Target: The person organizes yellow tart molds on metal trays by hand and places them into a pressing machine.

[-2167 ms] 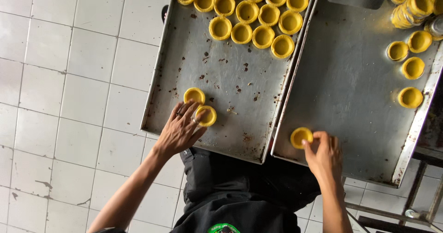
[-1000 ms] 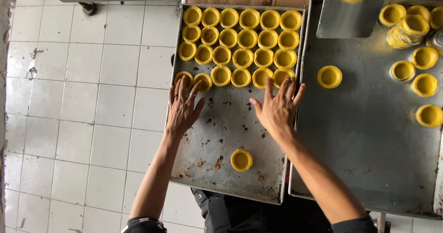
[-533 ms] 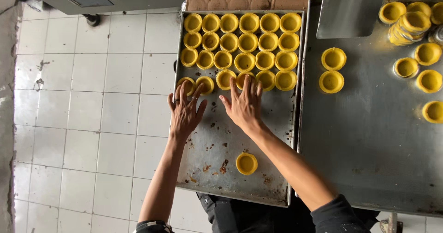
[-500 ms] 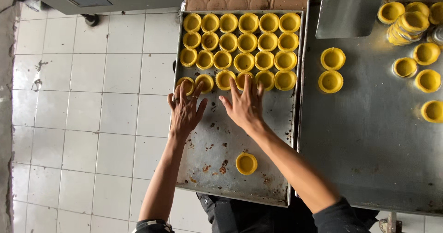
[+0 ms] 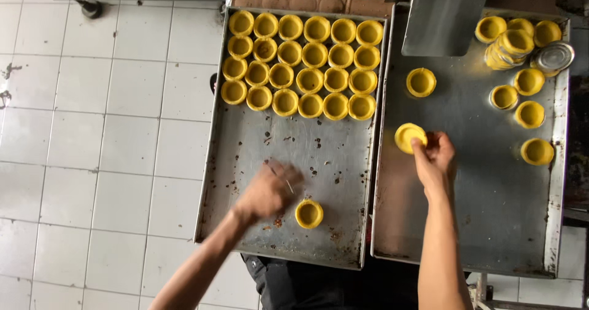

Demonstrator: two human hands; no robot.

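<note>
My left hand hovers blurred over the left metal tray, fingers loosely curled, just left of a single yellow tart shell; it holds nothing I can see. My right hand is over the right metal tray, its fingers pinching the edge of a tilted yellow tart shell. Several rows of yellow shells fill the far end of the left tray. Another lone shell lies beyond my right hand.
More yellow shells and a stack sit at the right tray's far right corner beside a round metal tin. A slanted metal sheet overhangs the tray's far edge. White floor tiles lie to the left. Crumbs dot the left tray.
Both hands have left the rows of shells: my left hand drew back toward the lone near shell, and my right hand swung over to the right tray and gripped a shell.
</note>
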